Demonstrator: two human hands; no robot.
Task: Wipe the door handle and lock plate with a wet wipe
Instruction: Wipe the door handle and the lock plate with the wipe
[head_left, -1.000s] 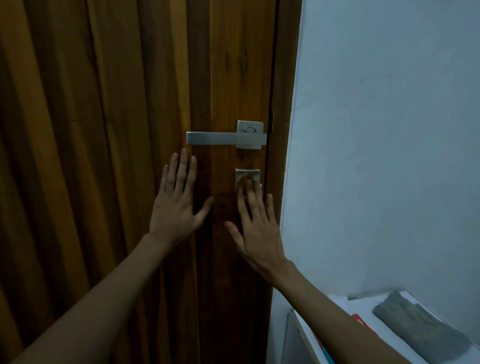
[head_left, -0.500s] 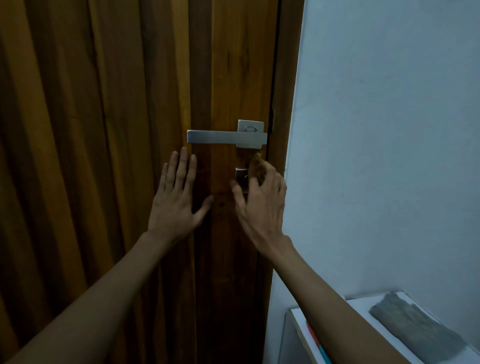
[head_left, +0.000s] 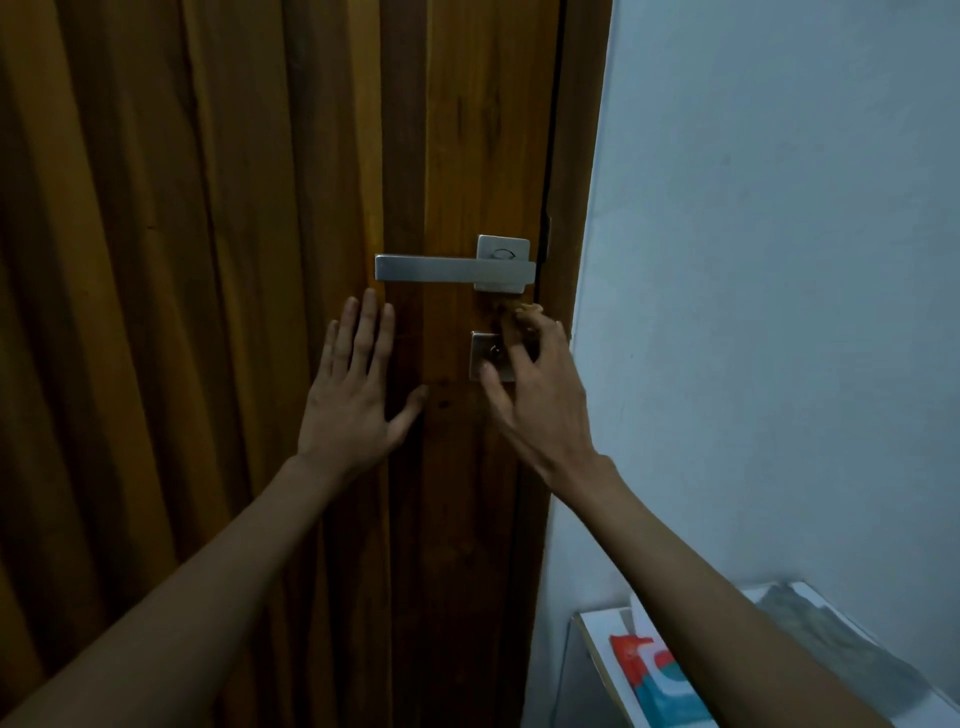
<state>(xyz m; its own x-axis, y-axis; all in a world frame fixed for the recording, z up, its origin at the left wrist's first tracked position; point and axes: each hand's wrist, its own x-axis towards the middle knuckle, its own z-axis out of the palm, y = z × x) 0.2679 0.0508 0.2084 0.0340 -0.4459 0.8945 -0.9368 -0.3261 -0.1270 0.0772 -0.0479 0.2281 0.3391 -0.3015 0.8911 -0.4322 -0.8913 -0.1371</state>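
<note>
A silver lever door handle (head_left: 431, 268) sits on a brown wooden door (head_left: 208, 260), with a square silver lock plate (head_left: 484, 357) below it. My right hand (head_left: 535, 395) covers the right part of the lock plate. Its fingertips pinch a small crumpled wet wipe (head_left: 511, 314), which looks tan in the dim light, just under the handle's square base. My left hand (head_left: 353, 395) lies flat on the door left of the lock plate, fingers spread, holding nothing.
A pale wall (head_left: 779, 260) meets the door frame on the right. At the lower right stands a white shelf (head_left: 587, 629) bearing a red and teal pack (head_left: 654, 680) and a grey cloth (head_left: 831, 639).
My right hand has slid up from below the lock plate, over it, towards the handle's base, curling its fingers around the wipe. The left hand has stayed flat on the door.
</note>
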